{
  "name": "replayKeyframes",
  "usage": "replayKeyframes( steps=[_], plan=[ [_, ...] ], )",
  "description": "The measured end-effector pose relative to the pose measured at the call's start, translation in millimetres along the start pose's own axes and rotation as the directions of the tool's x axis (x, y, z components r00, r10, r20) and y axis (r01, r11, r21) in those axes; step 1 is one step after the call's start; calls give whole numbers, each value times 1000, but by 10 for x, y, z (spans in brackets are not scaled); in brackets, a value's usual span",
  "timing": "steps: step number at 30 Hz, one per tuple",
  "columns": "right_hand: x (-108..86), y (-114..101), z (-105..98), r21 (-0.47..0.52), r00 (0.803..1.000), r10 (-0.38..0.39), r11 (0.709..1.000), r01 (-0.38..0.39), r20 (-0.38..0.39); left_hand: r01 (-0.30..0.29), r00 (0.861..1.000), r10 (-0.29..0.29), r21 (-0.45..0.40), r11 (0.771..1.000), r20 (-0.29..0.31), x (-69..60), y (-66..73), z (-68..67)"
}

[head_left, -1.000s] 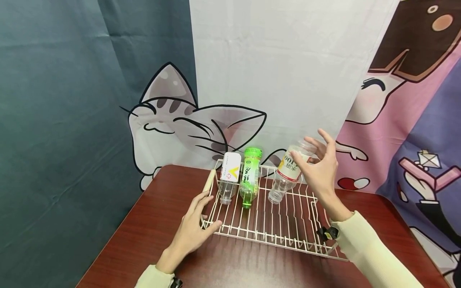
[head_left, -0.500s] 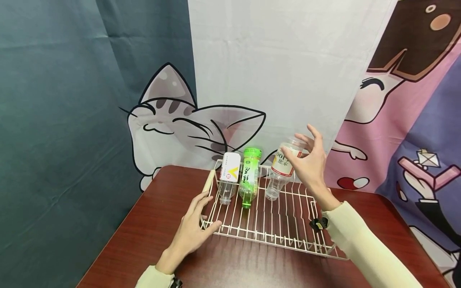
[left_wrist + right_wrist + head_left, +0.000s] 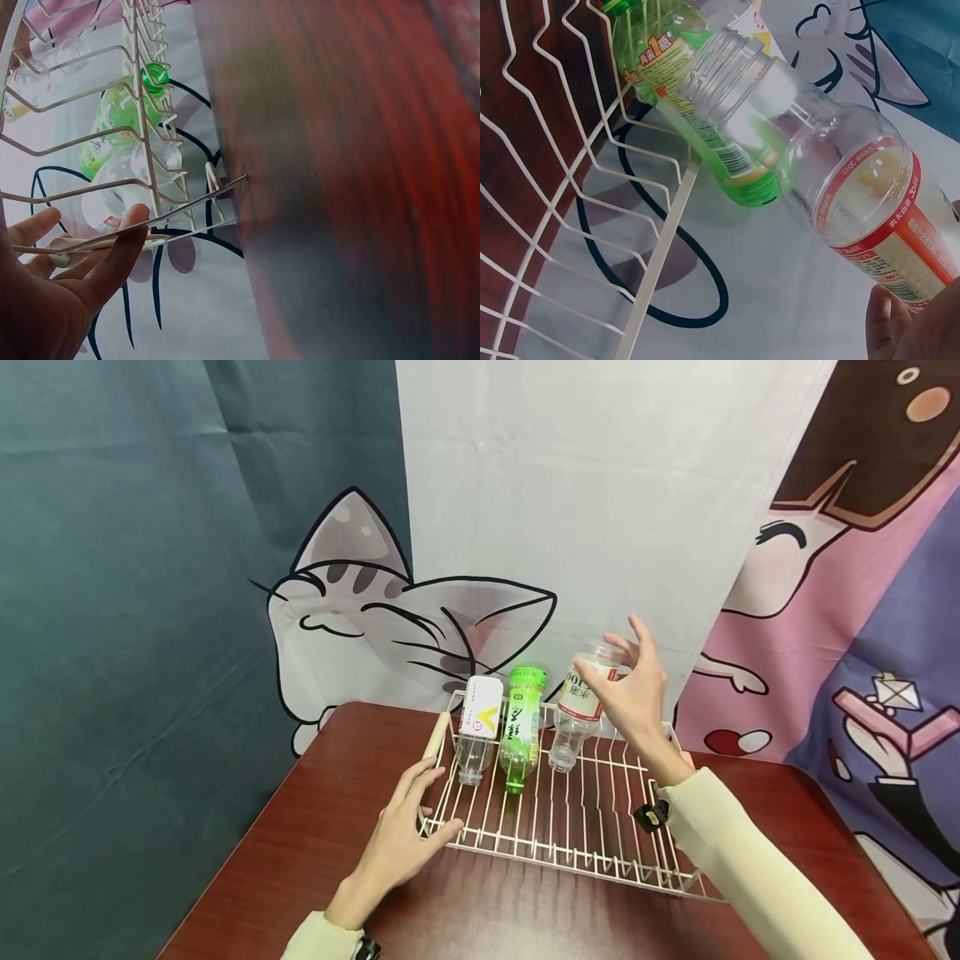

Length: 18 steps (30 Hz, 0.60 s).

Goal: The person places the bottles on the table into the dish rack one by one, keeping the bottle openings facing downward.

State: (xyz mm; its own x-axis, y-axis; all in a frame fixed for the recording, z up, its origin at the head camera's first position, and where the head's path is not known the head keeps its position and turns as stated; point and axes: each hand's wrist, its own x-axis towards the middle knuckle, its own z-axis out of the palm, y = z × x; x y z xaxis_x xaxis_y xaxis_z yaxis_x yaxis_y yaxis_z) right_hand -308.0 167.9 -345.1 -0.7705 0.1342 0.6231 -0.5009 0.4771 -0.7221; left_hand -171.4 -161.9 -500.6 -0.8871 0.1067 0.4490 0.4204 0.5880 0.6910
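My right hand (image 3: 636,689) grips a clear plastic bottle (image 3: 581,697) with a red-edged label. The bottle tilts neck-down at the rack's far side; in the right wrist view its uncapped neck (image 3: 731,79) points towards the green bottle. On the white wire rack (image 3: 661,255) lean a green tea bottle (image 3: 522,718) and a clear bottle with a white label (image 3: 482,710), both neck-down. My left hand (image 3: 401,827) rests at the rack's left side, fingers extended and thumb spread along the front corner. Its contact with the wires is partly hidden.
The rack stands on a reddish-brown wooden table (image 3: 330,777). Behind the table hangs a cloth backdrop (image 3: 600,510) printed with cartoon figures. A cream-coloured bar (image 3: 437,737) runs along the rack's left side.
My right hand has carried the clear bottle leftwards, closer to the green bottle and slightly higher in the view. The left hand and the other two bottles have stayed in place.
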Motion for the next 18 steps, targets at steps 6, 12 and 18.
replayKeyframes(
  steps=[6, 12, 18],
  plan=[
    [9, 14, 35, -1, 999, 40, 999, -40, 34, -1, 1000, 1, 5, 1000, -4, 0, 7, 1],
    [4, 67, 71, -43, 995, 66, 997, -63, 78, 0, 1000, 0, 7, 1000, -7, -3, -2, 1],
    [-22, 133, 117, -78, 989, 89, 994, -80, 120, -6, 1000, 6, 8, 1000, -7, -1, -7, 1]
  ],
)
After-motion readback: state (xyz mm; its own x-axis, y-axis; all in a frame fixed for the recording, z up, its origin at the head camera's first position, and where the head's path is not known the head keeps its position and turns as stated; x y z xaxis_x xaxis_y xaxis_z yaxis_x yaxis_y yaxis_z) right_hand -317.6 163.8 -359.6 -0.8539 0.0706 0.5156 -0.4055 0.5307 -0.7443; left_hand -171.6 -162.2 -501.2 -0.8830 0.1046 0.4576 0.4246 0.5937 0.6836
